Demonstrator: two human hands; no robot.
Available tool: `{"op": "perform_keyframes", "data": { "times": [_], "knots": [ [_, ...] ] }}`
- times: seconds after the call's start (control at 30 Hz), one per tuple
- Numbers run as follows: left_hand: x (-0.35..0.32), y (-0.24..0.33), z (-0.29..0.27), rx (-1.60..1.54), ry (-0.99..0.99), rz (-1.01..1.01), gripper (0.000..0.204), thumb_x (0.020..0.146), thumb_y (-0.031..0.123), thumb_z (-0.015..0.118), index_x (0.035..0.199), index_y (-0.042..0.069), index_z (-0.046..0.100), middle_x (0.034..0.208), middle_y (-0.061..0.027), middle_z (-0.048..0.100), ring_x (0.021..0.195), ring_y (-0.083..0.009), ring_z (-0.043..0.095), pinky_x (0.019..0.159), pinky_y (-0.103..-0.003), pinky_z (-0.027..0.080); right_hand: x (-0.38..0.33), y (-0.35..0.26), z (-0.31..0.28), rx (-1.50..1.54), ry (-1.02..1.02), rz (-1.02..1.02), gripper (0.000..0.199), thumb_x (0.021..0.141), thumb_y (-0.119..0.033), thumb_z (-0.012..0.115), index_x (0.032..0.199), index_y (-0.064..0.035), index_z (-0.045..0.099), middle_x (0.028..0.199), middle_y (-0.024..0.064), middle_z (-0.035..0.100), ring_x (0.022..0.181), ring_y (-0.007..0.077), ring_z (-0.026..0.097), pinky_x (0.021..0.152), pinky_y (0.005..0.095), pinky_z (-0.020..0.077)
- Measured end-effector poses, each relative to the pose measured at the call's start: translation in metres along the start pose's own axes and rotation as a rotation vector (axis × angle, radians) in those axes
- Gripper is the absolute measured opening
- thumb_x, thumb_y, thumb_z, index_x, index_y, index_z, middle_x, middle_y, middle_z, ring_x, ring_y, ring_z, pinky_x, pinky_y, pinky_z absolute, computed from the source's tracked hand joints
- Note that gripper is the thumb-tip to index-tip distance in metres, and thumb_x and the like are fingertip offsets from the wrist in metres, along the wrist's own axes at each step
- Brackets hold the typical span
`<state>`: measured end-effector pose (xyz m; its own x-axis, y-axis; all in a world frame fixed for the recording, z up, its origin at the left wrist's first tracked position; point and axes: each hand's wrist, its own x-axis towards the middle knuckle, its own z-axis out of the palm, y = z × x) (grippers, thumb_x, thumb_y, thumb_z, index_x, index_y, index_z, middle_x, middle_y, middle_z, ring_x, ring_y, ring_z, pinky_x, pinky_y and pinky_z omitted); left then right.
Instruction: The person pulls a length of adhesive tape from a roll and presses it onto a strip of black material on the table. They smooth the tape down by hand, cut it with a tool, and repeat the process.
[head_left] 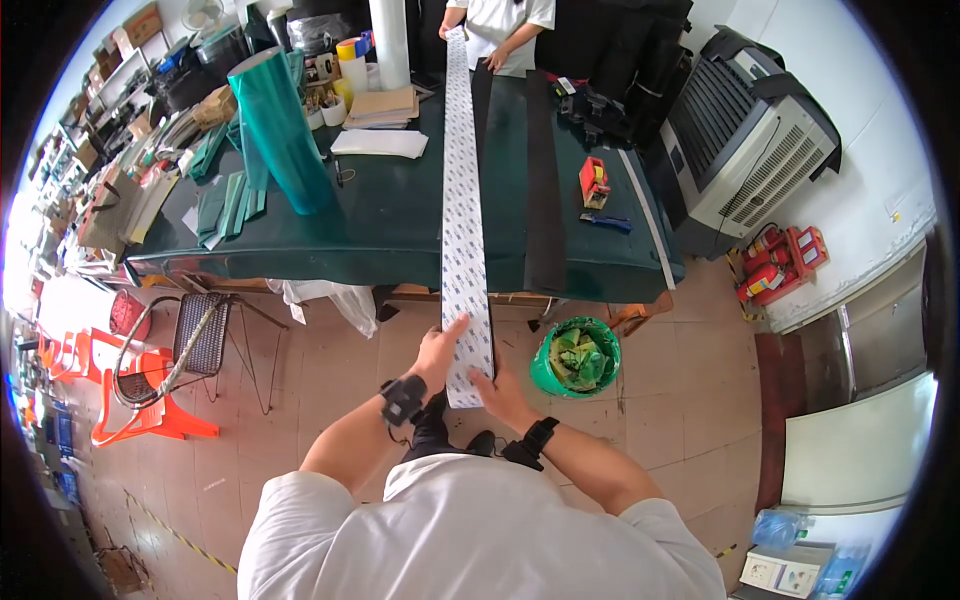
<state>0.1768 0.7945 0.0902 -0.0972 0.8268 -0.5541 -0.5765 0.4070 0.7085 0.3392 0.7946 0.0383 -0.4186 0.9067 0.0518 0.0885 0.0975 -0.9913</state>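
Observation:
A long white strip [463, 215] with a small repeating print runs from my body across the table to its far side. My left hand [437, 352] grips its left edge near the close end, thumb on top. Lower down on the opposite edge, my right hand [503, 394] holds the strip with its thumb on the printed face. The fingers of both hands are mostly hidden beneath it. Another person's hands [497, 57] are at the far end, one on the strip and the other beside a dark strip. Black bands are strapped round both my wrists.
Across the dark green table [380, 240] lie a black strip [543, 190], a red tape dispenser [593, 183] and blue-handled pliers [606, 222]. A green film roll [285, 140] stands at left. Below are a green bin [577, 357], a chair [200, 335] and orange stools [150, 410]; an air cooler [745, 140] stands right.

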Motion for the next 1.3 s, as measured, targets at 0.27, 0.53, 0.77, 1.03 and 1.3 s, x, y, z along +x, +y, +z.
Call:
{"op": "perform_keyframes", "data": {
  "times": [0.27,0.53,0.77,1.03,1.3],
  "knots": [
    [-0.03,-0.061,-0.015,1.011,0.105,0.913,0.098,0.082,0.034,0.079,0.152,-0.005,0.021,0.14,-0.0272,0.049,0.127,-0.0362,0.053,0.107,-0.044,0.042,0.09,-0.041,-0.04,0.826,-0.195,0.695,0.072,0.092,-0.055,0.062,0.132,0.0036,0.057,0.121,0.0131,0.068,0.104,0.0235,0.065,0.089,0.0356,0.0517],
    [0.018,-0.022,0.002,0.306,0.249,0.271,0.096,0.085,0.046,0.075,0.149,-0.006,0.028,0.133,-0.0251,0.057,0.118,-0.0334,0.06,0.097,-0.041,0.048,0.065,-0.048,-0.016,-0.1,-0.112,0.62,0.061,0.095,-0.047,0.06,0.131,0.0023,0.057,0.115,0.0124,0.068,0.106,0.0207,0.064,0.091,0.0367,0.0509],
    [0.051,-0.004,-0.019,0.138,0.085,0.072,0.094,0.085,0.05,0.074,0.148,-0.005,0.031,0.126,-0.024,0.061,0.111,-0.0319,0.064,0.094,-0.041,0.051,0.022,-0.013,0.014,-0.016,0.083,-0.189,0.063,0.096,-0.046,0.061,0.136,0.0019,0.053,0.119,0.0134,0.067,0.109,0.0191,0.064,0.092,0.0365,0.0505],
    [-0.012,-0.06,-0.003,0.925,0.232,0.78,0.1,0.081,0.04,0.079,0.151,-0.004,0.024,0.138,-0.0298,0.05,0.122,-0.0401,0.055,0.104,-0.043,0.045,0.103,-0.041,-0.036,0.839,-0.21,0.738,0.06,0.095,-0.055,0.061,0.127,-0.004,0.062,0.114,0.0079,0.069,0.102,0.0193,0.065,0.09,0.0359,0.0517],
    [0.022,-0.046,-0.002,0.502,0.133,0.627,0.097,0.085,0.041,0.078,0.152,-0.004,0.022,0.142,-0.0257,0.047,0.127,-0.0339,0.052,0.106,-0.041,0.043,0.105,0.012,-0.031,0.512,-0.104,0.726,0.053,0.101,-0.05,0.053,0.129,-0.0056,0.06,0.114,0.008,0.069,0.102,0.0182,0.066,0.089,0.0353,0.0534]
  ]
}}
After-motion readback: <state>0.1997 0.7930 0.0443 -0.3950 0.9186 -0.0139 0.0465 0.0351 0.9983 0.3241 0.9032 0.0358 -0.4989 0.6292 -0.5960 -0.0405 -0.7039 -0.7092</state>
